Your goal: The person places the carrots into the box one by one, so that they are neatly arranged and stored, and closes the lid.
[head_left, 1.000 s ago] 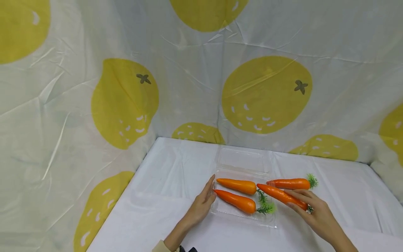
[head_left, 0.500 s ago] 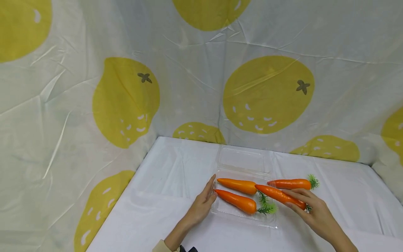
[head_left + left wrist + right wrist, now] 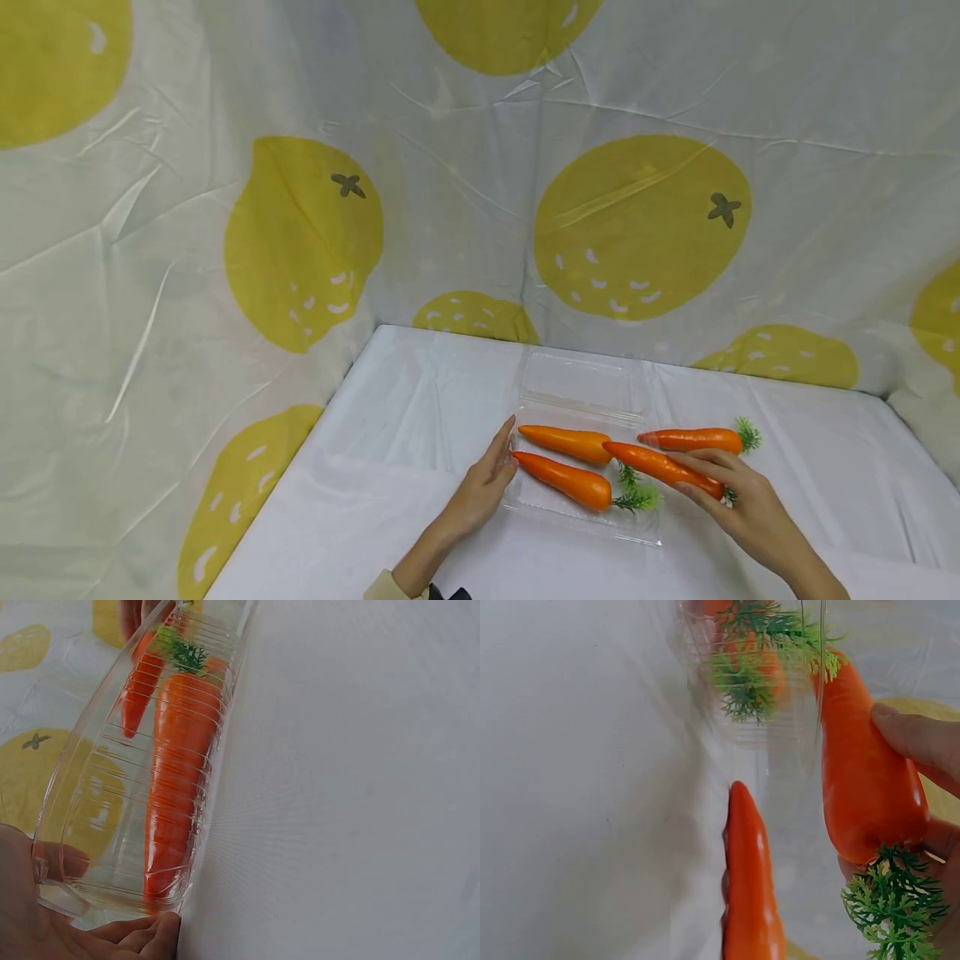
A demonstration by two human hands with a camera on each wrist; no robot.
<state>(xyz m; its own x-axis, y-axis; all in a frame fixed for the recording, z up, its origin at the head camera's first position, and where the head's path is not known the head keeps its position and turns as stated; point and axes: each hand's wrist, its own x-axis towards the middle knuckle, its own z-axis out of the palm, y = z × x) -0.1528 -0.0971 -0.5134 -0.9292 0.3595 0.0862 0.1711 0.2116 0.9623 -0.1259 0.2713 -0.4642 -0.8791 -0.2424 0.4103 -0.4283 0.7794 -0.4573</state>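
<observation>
Pinching red-orange carrot (image 3: 647,462) in right hand (image 3: 742,497) over right edge of clear clamshell (image 3: 561,506); gripping clamshell's left end in left hand (image 3: 480,493). Judged mid-loading; likely calls for lowering inside, without striking two packed carrots (image 3: 566,482).

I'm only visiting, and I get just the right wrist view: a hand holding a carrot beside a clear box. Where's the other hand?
Observer: The head view shows the left hand touching the left end of the clear box.
Visitor: Which way do the ones inside point?
Observer: Both the nearer carrot and the farther carrot have their tips toward that hand.
Visitor: And the loose carrot, cut off in my picture: is it leafy too?
Observer: Yes, it ends in a green tuft.
</observation>
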